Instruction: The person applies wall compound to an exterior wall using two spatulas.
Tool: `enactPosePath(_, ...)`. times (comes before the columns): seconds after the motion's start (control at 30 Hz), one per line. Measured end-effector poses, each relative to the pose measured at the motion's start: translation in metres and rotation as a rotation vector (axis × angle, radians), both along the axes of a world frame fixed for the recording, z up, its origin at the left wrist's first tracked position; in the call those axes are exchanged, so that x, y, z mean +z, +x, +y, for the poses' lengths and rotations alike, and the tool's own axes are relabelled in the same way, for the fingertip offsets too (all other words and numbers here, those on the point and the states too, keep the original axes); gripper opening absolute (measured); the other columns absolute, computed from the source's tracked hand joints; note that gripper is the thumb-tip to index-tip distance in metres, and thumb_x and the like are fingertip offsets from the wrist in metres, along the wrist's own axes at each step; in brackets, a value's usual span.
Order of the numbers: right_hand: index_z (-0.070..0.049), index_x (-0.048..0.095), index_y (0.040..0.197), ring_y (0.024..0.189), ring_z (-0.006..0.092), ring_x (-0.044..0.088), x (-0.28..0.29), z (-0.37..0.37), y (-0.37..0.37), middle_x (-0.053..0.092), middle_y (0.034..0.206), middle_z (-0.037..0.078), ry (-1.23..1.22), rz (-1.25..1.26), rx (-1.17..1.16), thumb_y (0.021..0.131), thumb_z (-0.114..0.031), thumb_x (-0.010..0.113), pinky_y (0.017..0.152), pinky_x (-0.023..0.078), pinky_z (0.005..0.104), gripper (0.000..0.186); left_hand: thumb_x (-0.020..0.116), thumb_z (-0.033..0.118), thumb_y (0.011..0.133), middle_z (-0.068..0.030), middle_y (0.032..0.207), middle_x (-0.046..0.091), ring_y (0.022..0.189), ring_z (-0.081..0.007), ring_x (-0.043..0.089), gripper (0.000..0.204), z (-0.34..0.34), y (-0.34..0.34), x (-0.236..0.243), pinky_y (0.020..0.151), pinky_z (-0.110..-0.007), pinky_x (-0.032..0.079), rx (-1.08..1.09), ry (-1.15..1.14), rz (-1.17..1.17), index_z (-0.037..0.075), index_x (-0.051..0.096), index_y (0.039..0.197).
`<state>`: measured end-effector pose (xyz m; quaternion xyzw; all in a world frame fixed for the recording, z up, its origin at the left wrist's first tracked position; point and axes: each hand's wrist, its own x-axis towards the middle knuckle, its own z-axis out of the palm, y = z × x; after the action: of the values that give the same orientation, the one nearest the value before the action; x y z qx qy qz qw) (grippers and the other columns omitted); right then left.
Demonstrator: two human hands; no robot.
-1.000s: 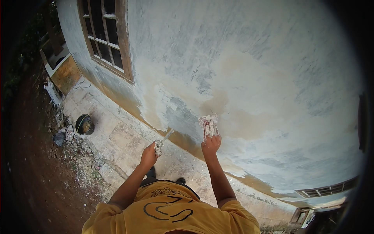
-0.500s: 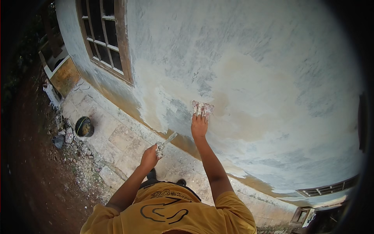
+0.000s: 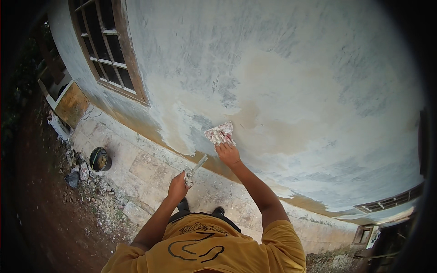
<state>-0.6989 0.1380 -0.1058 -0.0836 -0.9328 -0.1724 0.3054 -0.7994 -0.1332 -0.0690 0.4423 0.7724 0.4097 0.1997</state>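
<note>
My right hand (image 3: pixel 228 154) grips a flat putty spreader (image 3: pixel 219 132), its face smeared with white and reddish putty. Its blade lies at or very close to the wall (image 3: pixel 291 136), which is coated in patchy white, grey and tan filler. Lower down and to the left, my left hand (image 3: pixel 177 186) is closed around a narrow putty knife (image 3: pixel 199 162). Lumps of putty cake that knife near my fingers, and its blade points up toward the wall's foot. Whether the knife's tip touches anything, I cannot tell.
A wood-framed window (image 3: pixel 107 50) is set in the wall at upper left. On the paved walkway (image 3: pixel 136 159) stands a black bucket (image 3: pixel 100 159), with rubble (image 3: pixel 107 186) beside it. Another barred opening (image 3: pixel 391 199) shows low at the right.
My right hand has moved left and down with the spreader, which has tilted so more of its face shows. My left hand keeps its hold on the putty knife. The view has shifted slightly.
</note>
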Motion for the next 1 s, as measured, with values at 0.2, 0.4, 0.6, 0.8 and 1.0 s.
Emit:
enactPosePath(0.2, -0.006, 0.062, 0.093, 0.086, 0.0177, 0.057, 0.016, 0.048, 0.001, 0.058, 0.083, 0.005, 0.147, -0.272, -0.108, 0.079, -0.013, 0.053, 0.072, 0.045, 0.0287, 0.018, 0.067, -0.004, 0.068, -0.0195, 0.091, 0.059, 0.087, -0.0398, 0.057, 0.037, 0.019, 0.013, 0.006, 0.072, -0.043, 0.046, -0.072, -0.009, 0.002, 0.002, 0.05, 0.101)
enactPosePath(0.4, -0.005, 0.062, 0.09, 0.088, 0.0192, 0.058, -0.001, 0.035, 0.025, 0.06, 0.087, 0.007, 0.049, -0.381, -0.273, 0.079, -0.013, 0.052, 0.078, 0.045, 0.0291, 0.017, 0.068, -0.001, 0.068, -0.0196, 0.092, 0.06, 0.089, -0.0391, 0.057, 0.039, 0.031, 0.014, 0.001, 0.073, -0.043, 0.046, -0.084, -0.025, 0.013, 0.002, 0.05, 0.103)
enactPosePath(0.6, -0.002, 0.062, 0.1, 0.088, 0.021, 0.059, 0.024, -0.007, 0.014, 0.061, 0.088, 0.008, -0.017, -0.27, 0.028, 0.078, -0.013, 0.053, 0.077, 0.046, 0.0307, 0.026, 0.069, 0.001, 0.069, -0.0199, 0.09, 0.059, 0.088, -0.0398, 0.056, 0.038, 0.025, 0.023, 0.003, 0.072, -0.043, 0.046, -0.037, -0.017, -0.032, 0.002, 0.05, 0.102)
enactPosePath(0.8, -0.003, 0.062, 0.098, 0.089, 0.0195, 0.058, 0.035, 0.049, -0.013, 0.06, 0.087, 0.007, 0.179, -0.309, -0.19, 0.078, -0.013, 0.053, 0.078, 0.045, 0.0301, 0.024, 0.069, 0.001, 0.069, -0.0199, 0.089, 0.059, 0.087, -0.0399, 0.056, 0.037, 0.036, 0.026, 0.007, 0.072, -0.043, 0.046, -0.066, 0.018, -0.025, 0.002, 0.05, 0.101)
enactPosePath(1.0, -0.006, 0.061, 0.088, 0.082, 0.0198, 0.057, -0.005, 0.044, 0.038, 0.056, 0.079, 0.006, 0.082, -0.297, -0.279, 0.078, -0.012, 0.054, 0.079, 0.045, 0.032, 0.014, 0.068, 0.001, 0.07, -0.0196, 0.088, 0.06, 0.087, -0.0399, 0.056, 0.038, 0.033, 0.019, -0.009, 0.071, -0.043, 0.046, -0.057, 0.025, 0.007, 0.002, 0.05, 0.103)
